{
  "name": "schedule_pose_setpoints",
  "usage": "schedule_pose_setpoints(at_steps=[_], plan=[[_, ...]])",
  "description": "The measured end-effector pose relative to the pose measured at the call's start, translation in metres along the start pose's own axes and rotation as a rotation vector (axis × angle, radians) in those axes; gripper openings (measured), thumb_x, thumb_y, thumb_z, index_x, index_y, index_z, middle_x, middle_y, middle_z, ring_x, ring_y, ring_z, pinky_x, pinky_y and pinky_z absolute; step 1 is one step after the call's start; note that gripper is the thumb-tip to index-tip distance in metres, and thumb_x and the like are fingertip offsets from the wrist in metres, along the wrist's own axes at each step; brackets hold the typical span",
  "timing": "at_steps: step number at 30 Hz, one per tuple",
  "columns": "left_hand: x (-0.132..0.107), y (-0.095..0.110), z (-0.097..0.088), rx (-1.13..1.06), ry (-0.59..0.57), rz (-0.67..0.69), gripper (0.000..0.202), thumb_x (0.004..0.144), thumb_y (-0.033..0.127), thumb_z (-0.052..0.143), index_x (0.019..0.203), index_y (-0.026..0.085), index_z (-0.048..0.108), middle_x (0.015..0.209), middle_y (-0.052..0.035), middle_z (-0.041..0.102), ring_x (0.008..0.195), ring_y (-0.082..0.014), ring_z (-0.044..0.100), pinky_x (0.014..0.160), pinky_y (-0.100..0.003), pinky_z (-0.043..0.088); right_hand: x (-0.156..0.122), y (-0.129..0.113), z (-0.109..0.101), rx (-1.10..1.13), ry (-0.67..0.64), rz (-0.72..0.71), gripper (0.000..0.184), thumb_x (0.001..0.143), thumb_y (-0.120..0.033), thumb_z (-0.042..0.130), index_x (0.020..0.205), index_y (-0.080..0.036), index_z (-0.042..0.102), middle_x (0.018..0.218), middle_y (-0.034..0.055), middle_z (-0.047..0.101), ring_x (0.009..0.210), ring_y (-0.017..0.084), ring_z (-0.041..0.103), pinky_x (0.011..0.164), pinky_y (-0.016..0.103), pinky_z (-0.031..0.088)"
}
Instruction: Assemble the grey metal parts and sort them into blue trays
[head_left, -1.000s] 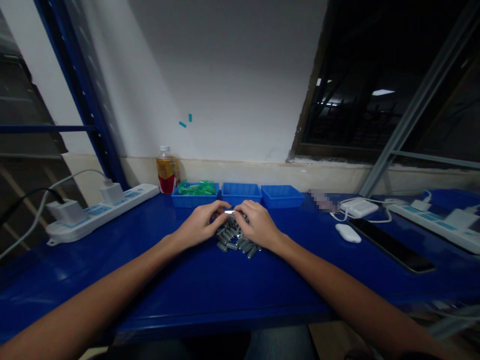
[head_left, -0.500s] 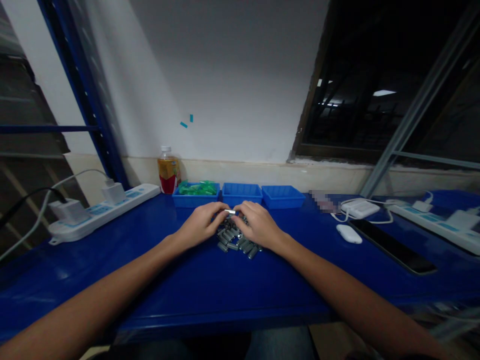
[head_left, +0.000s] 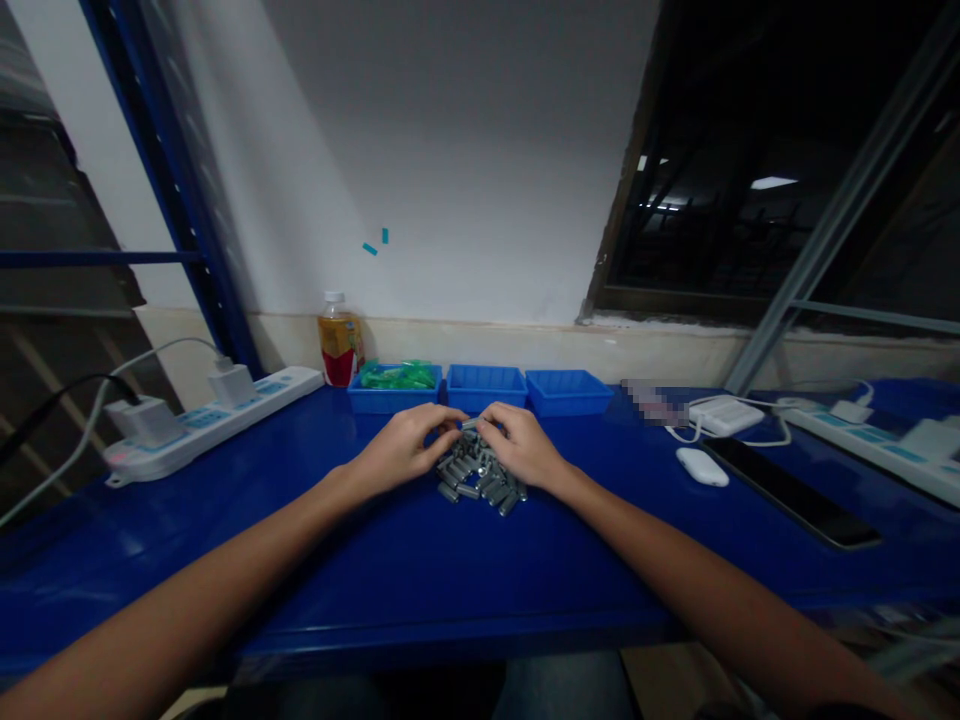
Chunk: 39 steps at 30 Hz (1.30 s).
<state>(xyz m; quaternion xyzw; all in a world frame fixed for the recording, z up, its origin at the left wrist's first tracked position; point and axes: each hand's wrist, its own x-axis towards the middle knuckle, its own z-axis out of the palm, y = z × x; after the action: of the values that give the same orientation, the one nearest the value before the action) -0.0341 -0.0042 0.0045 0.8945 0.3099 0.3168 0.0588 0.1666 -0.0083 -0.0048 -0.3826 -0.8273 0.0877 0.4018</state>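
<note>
Over the middle of the blue table, my right hand [head_left: 523, 446] pinches a small silvery metal cylinder [head_left: 469, 424] between thumb and fingers. My left hand [head_left: 411, 443] is close by on the left, its thumb and forefinger apart near the cylinder's free end. Whether a left fingertip touches the metal is hard to make out. Beneath both hands lies a loose pile of similar metal cylinders [head_left: 469, 490], partly covered by my right hand.
Behind the pile stand a blue bin with green plastic pieces [head_left: 396, 400], a middle blue bin [head_left: 487, 402] and a right blue bin [head_left: 570, 402]. A drink bottle [head_left: 340, 345] and power strip [head_left: 195, 445] are left; a phone [head_left: 795, 495] and white case [head_left: 702, 467] right.
The left fingers have loosened around the cylinder's end, while the right hand keeps hold of it and has turned slightly. The view has shifted a little.
</note>
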Motion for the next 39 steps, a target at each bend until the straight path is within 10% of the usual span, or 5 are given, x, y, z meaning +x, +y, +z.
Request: schedule_pose_setpoints(at_steps=[14,33,39], plan=[[0.003,0.005,-0.004,-0.018,-0.049,-0.04,0.024,0.087,0.026,0.047,0.097,0.014,0.066,0.089,-0.0064,0.07,0.078,-0.0155,0.064,0.07,-0.026,0.047,-0.001,0.006,-0.008,0.061,-0.022,-0.094,0.016,0.082,-0.025,0.055,0.095,-0.017,0.057,0.076,0.0008,0.059,0.068,0.012,0.054,0.066,0.025,0.04],[0.001,0.004,0.0,0.023,-0.016,-0.007,0.021,0.083,0.028,0.054,0.099,0.017,0.062,0.086,-0.0041,0.067,0.078,-0.0153,0.061,0.074,-0.028,0.047,0.0,0.001,0.002,-0.033,-0.079,0.032,0.036,0.093,-0.03,0.038,0.062,-0.016,0.049,0.058,-0.0011,0.052,0.057,0.011,0.048,0.057,0.023,0.031],[0.002,0.005,-0.001,-0.017,0.03,-0.092,0.026,0.088,0.031,0.045,0.097,0.015,0.063,0.087,-0.0058,0.068,0.078,-0.0159,0.061,0.069,-0.027,0.046,-0.004,0.0,-0.002,-0.022,-0.039,-0.059,0.02,0.087,-0.032,0.051,0.101,-0.018,0.054,0.078,0.0011,0.059,0.07,0.013,0.054,0.064,0.024,0.038]])
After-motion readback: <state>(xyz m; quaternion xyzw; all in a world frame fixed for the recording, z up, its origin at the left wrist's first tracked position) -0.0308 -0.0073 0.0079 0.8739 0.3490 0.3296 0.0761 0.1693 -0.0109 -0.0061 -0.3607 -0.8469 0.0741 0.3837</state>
